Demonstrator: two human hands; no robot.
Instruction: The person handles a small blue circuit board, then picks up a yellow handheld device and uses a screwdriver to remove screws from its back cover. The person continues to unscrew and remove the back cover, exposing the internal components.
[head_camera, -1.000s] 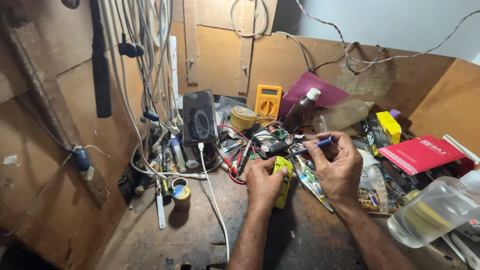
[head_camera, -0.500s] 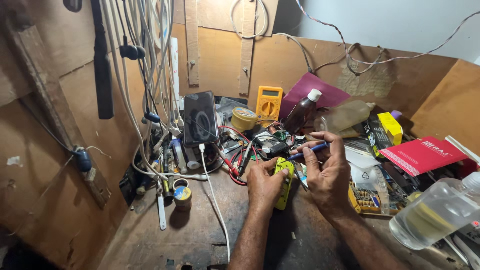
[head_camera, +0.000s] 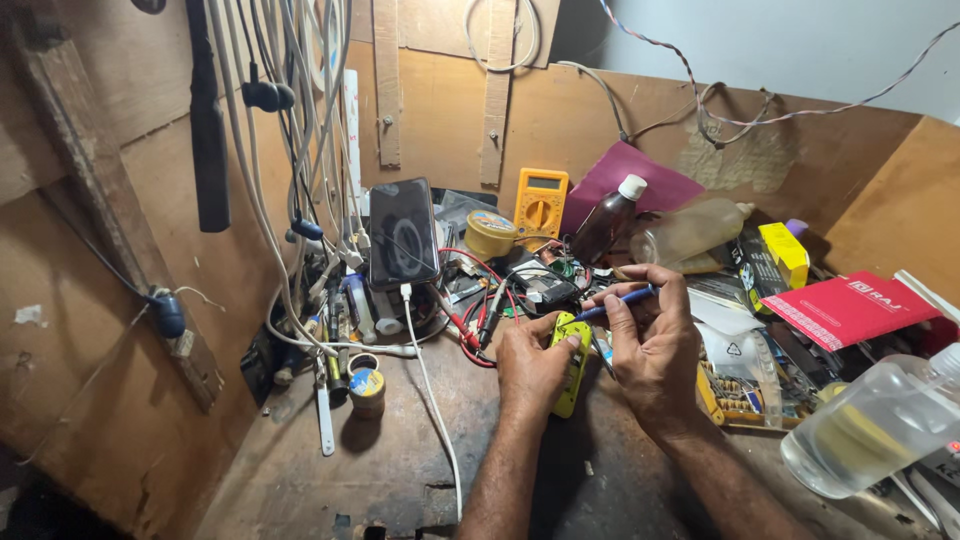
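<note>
My left hand (head_camera: 528, 368) grips a small yellow-green device (head_camera: 570, 362) that rests on the dark wooden bench (head_camera: 390, 470). My right hand (head_camera: 652, 338) holds a thin blue-handled tool (head_camera: 618, 301) between thumb and fingers, lying nearly level just above the device's top end. The tool's tip is hidden behind the fingers and the device. Both hands sit close together at the bench's middle.
A black phone (head_camera: 403, 233) leans upright with a white cable (head_camera: 432, 400) running forward. A yellow multimeter (head_camera: 540, 203), tape roll (head_camera: 490, 234), brown bottle (head_camera: 608, 220), red and black probe leads (head_camera: 478, 325), a small tin (head_camera: 367, 391), a red packet (head_camera: 848, 307) and a clear plastic bottle (head_camera: 872, 424) crowd around.
My right hand has drawn left and nearer the device, bringing the blue tool from the right down over its top. The left hand has stayed on the device.
</note>
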